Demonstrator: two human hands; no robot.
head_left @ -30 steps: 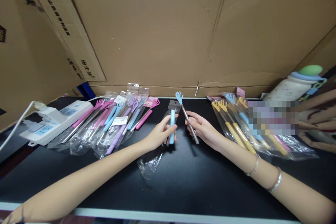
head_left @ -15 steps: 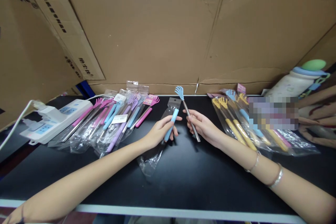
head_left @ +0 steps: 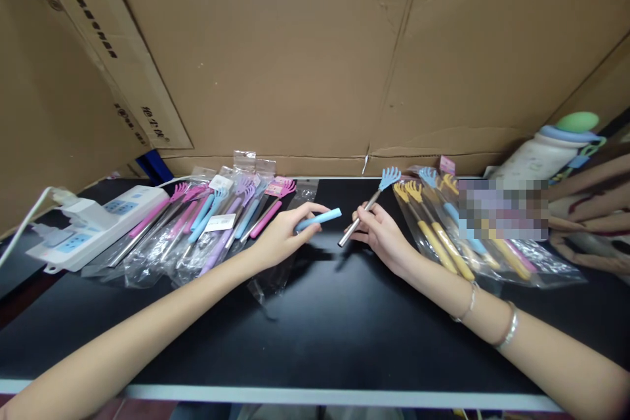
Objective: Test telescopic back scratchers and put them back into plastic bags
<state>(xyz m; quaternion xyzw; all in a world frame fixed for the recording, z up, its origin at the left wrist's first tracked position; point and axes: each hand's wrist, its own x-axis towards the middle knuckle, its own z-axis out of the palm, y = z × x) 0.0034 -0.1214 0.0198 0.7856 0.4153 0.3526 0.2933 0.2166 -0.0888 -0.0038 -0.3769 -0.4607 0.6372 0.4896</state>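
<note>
Between the thumb and fingers of my left hand point(head_left: 283, 234) is a light blue handle point(head_left: 325, 216), its free end pointing right. My right hand point(head_left: 382, 231) pinches the metal rod of a back scratcher point(head_left: 363, 222); its blue claw head point(head_left: 390, 176) points up and to the right, and the bare rod end slants down toward the handle. A gap separates rod and handle. Partly hidden by my left hand and forearm, a clear plastic bag point(head_left: 266, 282) lies on the black table point(head_left: 344, 341).
Bagged pink, blue and purple back scratchers point(head_left: 216, 223) lie at left beside a white power strip point(head_left: 98, 226). Bagged yellow and blue ones point(head_left: 438, 230) lie at right. Behind them stand a bottle point(head_left: 536, 157) and another person's hand point(head_left: 585, 210). Cardboard point(head_left: 275, 59) walls the back.
My left hand has moved left and turned the handle from steep to nearly level. The back scratcher in my right hand has swung, its head now right and its rod end left.
</note>
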